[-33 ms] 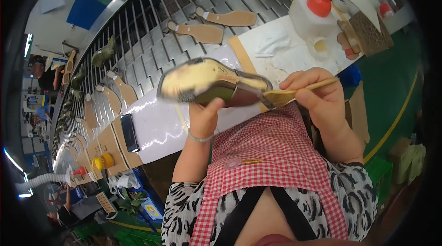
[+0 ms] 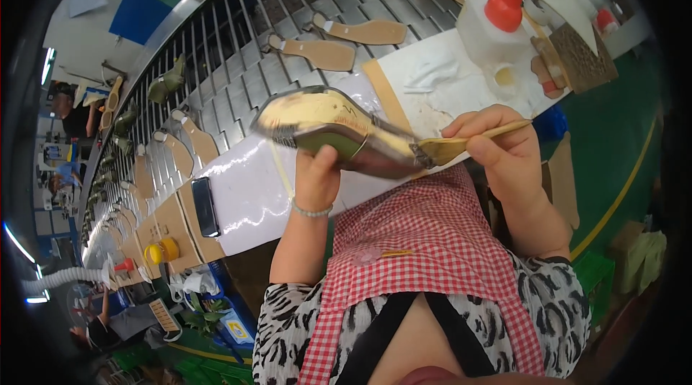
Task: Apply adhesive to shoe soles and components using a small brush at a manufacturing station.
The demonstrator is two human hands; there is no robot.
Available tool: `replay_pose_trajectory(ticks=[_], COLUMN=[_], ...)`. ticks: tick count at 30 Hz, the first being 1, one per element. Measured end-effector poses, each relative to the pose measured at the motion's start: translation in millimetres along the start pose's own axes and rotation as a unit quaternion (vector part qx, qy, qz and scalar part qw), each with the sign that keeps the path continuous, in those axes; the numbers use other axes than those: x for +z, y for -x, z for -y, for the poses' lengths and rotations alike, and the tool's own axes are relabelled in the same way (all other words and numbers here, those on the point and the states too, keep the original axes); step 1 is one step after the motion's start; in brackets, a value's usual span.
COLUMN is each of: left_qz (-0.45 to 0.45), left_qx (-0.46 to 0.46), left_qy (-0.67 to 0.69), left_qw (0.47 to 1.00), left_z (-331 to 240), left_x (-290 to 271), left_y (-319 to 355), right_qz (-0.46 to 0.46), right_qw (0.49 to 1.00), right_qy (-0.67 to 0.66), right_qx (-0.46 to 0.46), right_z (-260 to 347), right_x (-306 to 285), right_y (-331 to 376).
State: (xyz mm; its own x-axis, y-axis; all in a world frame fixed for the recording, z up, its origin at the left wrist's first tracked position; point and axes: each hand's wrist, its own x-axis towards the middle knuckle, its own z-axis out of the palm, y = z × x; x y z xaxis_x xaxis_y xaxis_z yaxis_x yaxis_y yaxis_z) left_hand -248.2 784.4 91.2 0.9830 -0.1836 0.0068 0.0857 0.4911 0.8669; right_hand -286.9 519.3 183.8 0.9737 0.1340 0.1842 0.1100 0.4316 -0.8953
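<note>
My left hand grips an unfinished shoe from below. The shoe is held sole side up, slightly blurred, with a cream-coloured bottom and green and dark brown sides. Its toe end points left and its heel end right. Between the thumb and fingers of my right hand is a flat wooden-handled brush. The dark bristles meet the heel end of the shoe, though blur hides exactly where they touch. The fingers under the shoe are largely hidden.
Behind lies a slatted metal conveyor carrying brown insoles and green shoe uppers. On the white-covered bench stand a red-tipped bottle, a phone and a yellow jar. Other people work at far left.
The shoe has tilted in my left hand, its heel end swinging down toward me. The brush stays at the heel end, and my right hand has barely moved.
</note>
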Motion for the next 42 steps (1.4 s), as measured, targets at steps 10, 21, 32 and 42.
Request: replay_pose_trajectory(ticks=[10,21,32,42], left_qz=[0.217,0.257,0.289,0.298], left_qx=[-0.156,-0.17,-0.184,-0.198], left_qy=[-0.096,-0.122,-0.108,-0.097], left_qw=[0.959,0.944,0.933,0.929], left_z=[-20,-21,-20,-17], left_x=[24,32,40,39], left_y=[-2,0,-1,1], right_qz=[-0.008,0.057,0.105,0.174], right_qw=[0.999,0.946,0.962,0.95], right_qy=[0.0,0.282,0.236,0.253], right_qx=[0.04,-0.152,-0.085,-0.054], right_z=[-13,-15,4,10], right_x=[11,26,14,11], right_y=[-19,-14,-21,-14])
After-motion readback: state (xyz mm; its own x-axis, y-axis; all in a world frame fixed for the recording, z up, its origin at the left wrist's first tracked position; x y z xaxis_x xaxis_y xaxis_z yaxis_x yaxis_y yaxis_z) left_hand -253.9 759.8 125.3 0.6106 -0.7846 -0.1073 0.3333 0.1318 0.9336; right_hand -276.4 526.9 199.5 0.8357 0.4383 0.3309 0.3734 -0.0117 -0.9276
